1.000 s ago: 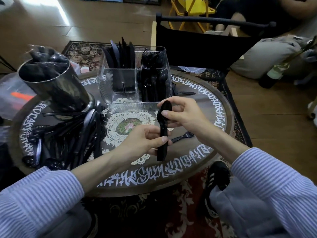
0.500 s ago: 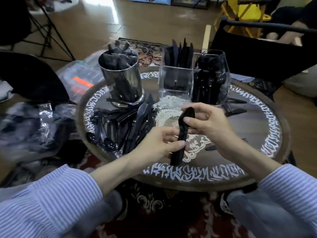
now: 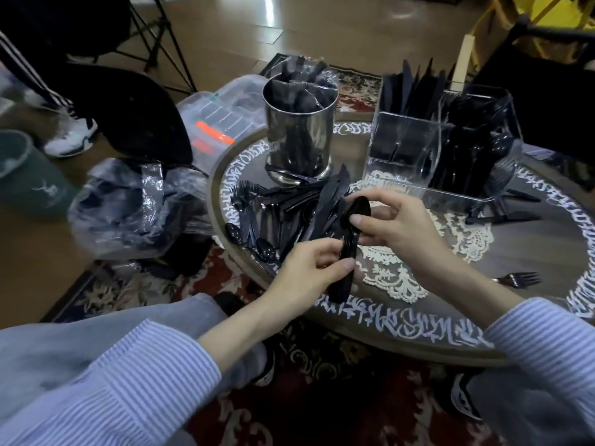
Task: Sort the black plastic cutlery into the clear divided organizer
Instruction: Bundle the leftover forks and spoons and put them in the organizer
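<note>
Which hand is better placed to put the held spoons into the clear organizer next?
Probably the right hand. It pinches the stack of spoons at the bowl end and is nearer the clear organizer, which stands just beyond it. The left hand holds the handles, on the side of the loose cutlery pile.

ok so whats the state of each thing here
left hand: grips stack's handles
right hand: pinches stack's bowl end
stack of black plastic spoons: held above table
clear divided organizer: upright, partly filled
shiny metal cup: upright, full
loose black cutlery pile: lying unsorted
single black fork: lying apart
</note>
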